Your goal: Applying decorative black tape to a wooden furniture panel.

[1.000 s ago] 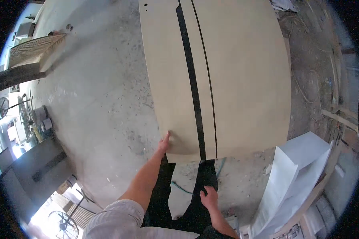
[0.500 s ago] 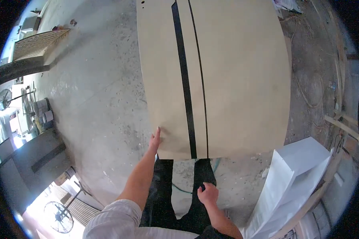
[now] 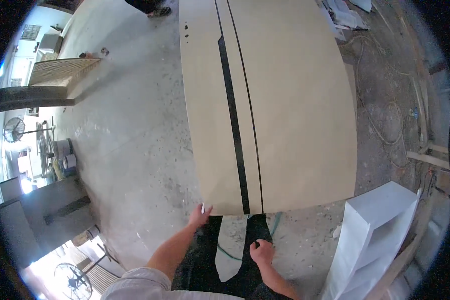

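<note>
A large tan board [image 3: 305, 130] lies flat in front of me, with a wide black strip [image 3: 233, 120] and a thin dark line [image 3: 255, 135] running along its length. My left hand [image 3: 200, 216] is at the board's near left corner, its finger and thumb apart. A small white spot shows at its fingertip; I cannot make out what it is. My right hand [image 3: 262, 252] is closed in front of my right thigh, below the near edge. Something small and dark shows in its curled fingers, mostly hidden.
A white shelf unit [image 3: 357, 225] stands at the near right. Cables [image 3: 385, 140] and timber [image 3: 427, 160] lie along the right side. Grey floor [image 3: 140, 150] stretches left towards a dark panel [image 3: 60, 205] and fans [image 3: 72, 281]. A person's shoe [image 3: 160, 11] shows at the far left of the board.
My left hand has slid from the board's left edge towards me to the near corner. The view takes in more of the far end. My right hand stays closed near my thigh.
</note>
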A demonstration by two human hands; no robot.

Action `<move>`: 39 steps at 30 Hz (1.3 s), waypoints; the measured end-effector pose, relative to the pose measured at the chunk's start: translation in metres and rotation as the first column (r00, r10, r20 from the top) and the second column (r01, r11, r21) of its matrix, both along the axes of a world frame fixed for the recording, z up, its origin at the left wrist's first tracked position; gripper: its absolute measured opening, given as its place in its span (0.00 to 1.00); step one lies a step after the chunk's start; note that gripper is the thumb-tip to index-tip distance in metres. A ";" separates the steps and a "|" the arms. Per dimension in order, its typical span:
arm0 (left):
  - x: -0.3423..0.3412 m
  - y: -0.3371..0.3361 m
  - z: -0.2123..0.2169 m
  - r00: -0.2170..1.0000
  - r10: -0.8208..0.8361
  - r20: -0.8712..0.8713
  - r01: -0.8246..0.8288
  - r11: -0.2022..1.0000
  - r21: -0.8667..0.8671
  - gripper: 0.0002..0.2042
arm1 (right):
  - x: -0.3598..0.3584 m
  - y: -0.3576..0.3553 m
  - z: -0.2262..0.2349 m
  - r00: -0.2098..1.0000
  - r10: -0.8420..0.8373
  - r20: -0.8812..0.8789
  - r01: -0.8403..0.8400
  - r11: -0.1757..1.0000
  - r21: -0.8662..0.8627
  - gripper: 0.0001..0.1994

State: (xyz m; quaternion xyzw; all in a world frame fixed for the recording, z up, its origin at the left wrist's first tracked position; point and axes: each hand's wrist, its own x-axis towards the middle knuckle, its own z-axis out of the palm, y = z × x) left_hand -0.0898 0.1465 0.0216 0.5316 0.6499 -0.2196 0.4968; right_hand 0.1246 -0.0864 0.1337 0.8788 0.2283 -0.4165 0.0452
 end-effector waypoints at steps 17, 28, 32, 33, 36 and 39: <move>-0.052 -0.022 0.158 0.790 -0.525 -0.317 0.498 0.851 -0.167 0.41 | -0.050 0.042 -0.011 0.996 0.024 0.082 -0.038 0.984 0.173 0.11; -0.046 0.000 0.157 0.760 -0.545 -0.355 0.508 0.838 -0.199 0.36 | -0.060 0.056 -0.021 0.993 0.070 0.092 -0.081 0.988 0.130 0.12; -0.046 0.012 0.163 0.772 -0.533 -0.347 0.499 0.846 -0.190 0.35 | -0.063 0.065 -0.020 0.998 0.047 0.043 -0.050 0.995 0.089 0.14; -0.046 0.013 0.162 0.769 -0.538 -0.345 0.495 0.843 -0.211 0.34 | -0.063 0.066 -0.020 0.998 0.048 0.045 -0.052 0.995 0.089 0.14; -0.048 0.013 0.160 0.761 -0.550 -0.344 0.506 0.835 -0.216 0.34 | -0.064 0.068 -0.017 0.994 0.084 0.067 -0.088 0.995 0.057 0.14; -0.051 0.013 0.158 0.744 -0.573 -0.344 0.535 0.819 -0.208 0.33 | -0.065 0.072 -0.014 0.995 0.075 0.060 -0.078 0.996 0.043 0.14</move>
